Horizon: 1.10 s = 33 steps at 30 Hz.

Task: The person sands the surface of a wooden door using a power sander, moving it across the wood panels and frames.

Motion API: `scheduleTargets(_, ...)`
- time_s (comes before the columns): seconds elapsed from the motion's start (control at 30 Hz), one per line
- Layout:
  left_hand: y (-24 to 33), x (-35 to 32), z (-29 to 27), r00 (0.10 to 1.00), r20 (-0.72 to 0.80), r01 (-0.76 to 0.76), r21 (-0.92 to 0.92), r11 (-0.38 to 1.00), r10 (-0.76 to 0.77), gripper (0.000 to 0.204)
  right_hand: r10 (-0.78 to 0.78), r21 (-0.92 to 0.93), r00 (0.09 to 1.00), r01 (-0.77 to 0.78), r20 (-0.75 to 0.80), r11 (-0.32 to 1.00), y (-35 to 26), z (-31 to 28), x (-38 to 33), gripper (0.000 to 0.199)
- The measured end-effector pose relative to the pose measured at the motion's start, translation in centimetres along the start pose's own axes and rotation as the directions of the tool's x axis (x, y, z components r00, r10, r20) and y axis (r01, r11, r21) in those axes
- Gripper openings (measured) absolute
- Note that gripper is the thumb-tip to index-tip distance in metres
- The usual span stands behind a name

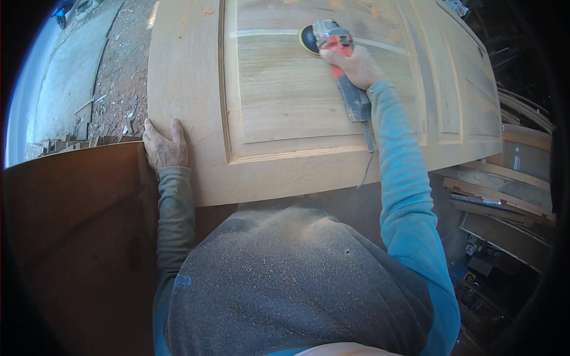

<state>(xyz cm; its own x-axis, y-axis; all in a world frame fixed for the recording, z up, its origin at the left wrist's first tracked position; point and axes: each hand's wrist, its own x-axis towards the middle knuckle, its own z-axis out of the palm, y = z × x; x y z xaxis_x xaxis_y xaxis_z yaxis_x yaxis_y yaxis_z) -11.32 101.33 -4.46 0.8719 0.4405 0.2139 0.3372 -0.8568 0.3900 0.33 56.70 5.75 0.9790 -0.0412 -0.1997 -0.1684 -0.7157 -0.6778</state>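
Note:
A panelled wooden door [189, 71] lies flat in front of me, with raised moulding around its panels and fine dust on the surface. My right hand [359, 66] is wrapped round the red and grey body of an angle grinder [351, 98]. The tool's round yellow-edged disc [309, 40] is at the pale stripe across the large panel; whether it touches the wood is hard to tell. A thin cord trails from the grinder over the door's near edge. My left hand [166, 144] lies on the door's left edge, thumb and fingers apart, holding nothing.
A brown wooden sheet [77, 237] stands at the left beside my arm. Stacked boards [504, 184] are at the right, with dark clutter below them. Past the door's left edge is debris-strewn ground [122, 77] and a pale slab [71, 89].

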Motion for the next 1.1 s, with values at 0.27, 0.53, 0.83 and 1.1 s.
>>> scheduleTargets(0.27, -0.7, 0.3, 0.4, 1.000, -0.012, 0.014, 0.028, 0.999, -0.013, 0.082, 0.064, 0.017, 0.996, -0.063, -0.066, 0.998, 6.2, -6.2, -1.4, 0.060)
scheduleTargets(0.53, 0.7, 0.4, 0.3, 0.997, 0.015, 0.075, 0.096, 0.993, -0.077, 0.083, 0.226, 0.051, 0.964, -0.220, -0.138, 0.974, 8.1, -11.3, -2.7, 0.064)
scheduleTargets(0.83, -1.8, 0.0, 0.8, 1.000, -0.016, -0.025, 0.040, 0.999, 0.025, 0.080, 0.030, -0.035, 0.999, -0.030, 0.015, 0.999, 3.4, -3.6, 1.0, 0.078)
scheduleTargets(1.1, 0.6, 0.6, 0.5, 0.999, 0.022, 0.030, 0.157, 0.987, -0.034, 0.083, 0.269, -0.021, 0.952, -0.275, -0.147, 0.961, 7.7, -10.5, 3.0, 0.085)
